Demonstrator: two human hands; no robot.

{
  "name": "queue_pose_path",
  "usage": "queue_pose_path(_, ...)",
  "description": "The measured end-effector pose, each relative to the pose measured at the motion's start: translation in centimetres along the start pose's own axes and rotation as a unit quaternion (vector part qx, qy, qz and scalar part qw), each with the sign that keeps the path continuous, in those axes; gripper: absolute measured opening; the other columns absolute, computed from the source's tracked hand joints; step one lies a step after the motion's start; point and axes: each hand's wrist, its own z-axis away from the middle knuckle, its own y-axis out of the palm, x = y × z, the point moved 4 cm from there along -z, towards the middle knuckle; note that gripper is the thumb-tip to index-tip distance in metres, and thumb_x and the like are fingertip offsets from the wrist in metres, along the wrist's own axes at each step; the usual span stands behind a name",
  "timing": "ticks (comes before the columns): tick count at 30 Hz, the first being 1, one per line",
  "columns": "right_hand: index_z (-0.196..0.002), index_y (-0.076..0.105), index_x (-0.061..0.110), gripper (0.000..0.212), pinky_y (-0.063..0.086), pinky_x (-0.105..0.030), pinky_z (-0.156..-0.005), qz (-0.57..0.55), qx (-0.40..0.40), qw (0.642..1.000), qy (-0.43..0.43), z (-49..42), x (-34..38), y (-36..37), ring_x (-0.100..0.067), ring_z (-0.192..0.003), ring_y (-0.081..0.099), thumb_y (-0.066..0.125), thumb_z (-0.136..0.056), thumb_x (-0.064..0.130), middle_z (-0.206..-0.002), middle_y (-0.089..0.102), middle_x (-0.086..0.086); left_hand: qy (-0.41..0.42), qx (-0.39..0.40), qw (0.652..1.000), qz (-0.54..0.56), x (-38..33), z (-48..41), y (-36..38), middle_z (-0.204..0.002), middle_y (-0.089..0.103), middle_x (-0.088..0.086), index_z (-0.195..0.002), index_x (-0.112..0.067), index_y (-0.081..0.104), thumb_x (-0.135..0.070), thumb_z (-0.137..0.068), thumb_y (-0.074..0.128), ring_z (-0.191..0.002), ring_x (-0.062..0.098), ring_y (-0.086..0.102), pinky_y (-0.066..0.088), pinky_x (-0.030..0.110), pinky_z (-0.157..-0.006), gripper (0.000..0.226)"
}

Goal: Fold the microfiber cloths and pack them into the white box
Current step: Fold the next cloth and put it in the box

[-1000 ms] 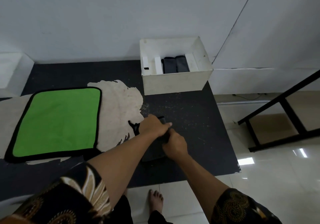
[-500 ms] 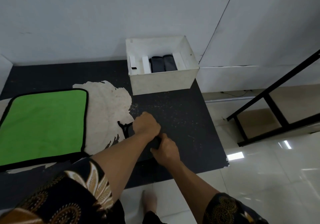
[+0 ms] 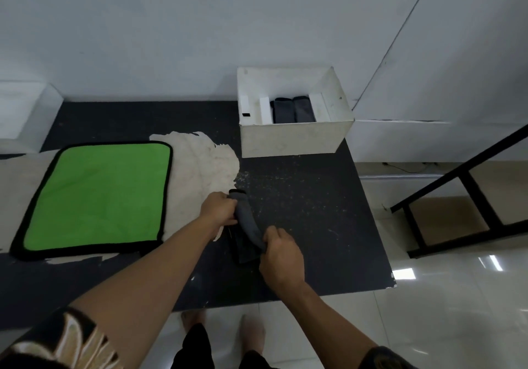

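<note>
Since the earlier frame the two hands, then bunched together over the dark cloth, have been drawn apart, and the grey cloth (image 3: 248,220) is now seen lifted into a narrow folded roll between them. The left hand (image 3: 218,209) is closed around the upper end of the roll, just right of centre in the frame; the right hand (image 3: 281,257) is clamped on the lower end, lower and further right. A flat dark portion of cloth is noted on the tabletop directly beneath the roll; whether it is joined to the roll cannot be told. The black table (image 3: 308,211) is speckled with pale flecks, and a patch of its surface is peeled to a cream layer (image 3: 205,168) left of the hands. A green cloth (image 3: 97,197) with black edging is laid flat and unfolded at the left of the frame, partly on that cream patch, well apart from the hands. The white box (image 3: 291,138) stands open at the upper centre, at the table's far right corner against the wall. Inside it two dark folded cloths (image 3: 293,110) are stood side by side, touching, between white dividers. A small black mark is seen on the leftmost divider; no legible writing, label or brand is made out anywhere. A black metal frame (image 3: 457,194) is recorded on the tiled floor at the right.
</note>
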Motion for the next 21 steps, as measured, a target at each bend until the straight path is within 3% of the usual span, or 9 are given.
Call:
queue_pose_path(6,-0.103,0.059,0.020,0.023,0.049,-0.027,-0.067,0.069,0.008,0.993,-0.091,0.7,1.6,1.6,-0.019,-0.092,0.052,0.067,-0.082,0.015,-0.103,0.054,-0.003,-0.014,-0.044,0.999,-0.004,1.6,-0.3,-2.6,-0.074,0.066,0.017,-0.070,-0.008,0.062,-0.002,-0.084,0.061,-0.071,0.033,0.070,0.062,0.043,-0.070,0.015)
queue_pose_path(11,-0.113,0.062,0.020,0.022,0.051,-0.029,-0.075,0.087,0.033,0.989,-0.114,0.9,1.4,1.8,-0.020,-0.100,0.050,0.059,-0.091,0.018,-0.111,0.052,-0.003,-0.011,-0.042,0.999,-0.024,2.5,-0.9,-3.3,-0.074,0.067,0.017,-0.071,-0.007,0.063,-0.003,-0.086,0.065,-0.065,0.027,0.070,0.061,0.037,-0.067,0.015)
queue_pose_path(21,-0.123,0.064,0.022,0.028,0.048,-0.028,-0.084,0.074,0.097,0.975,-0.187,0.9,2.0,1.4,-0.018,-0.102,0.054,0.052,-0.098,0.027,-0.118,0.059,-0.002,0.023,-0.043,0.997,-0.066,2.6,-1.2,-3.8,-0.071,0.070,0.011,-0.071,-0.015,0.064,-0.010,-0.084,0.071,-0.070,0.028,0.072,0.060,0.043,-0.077,0.015)
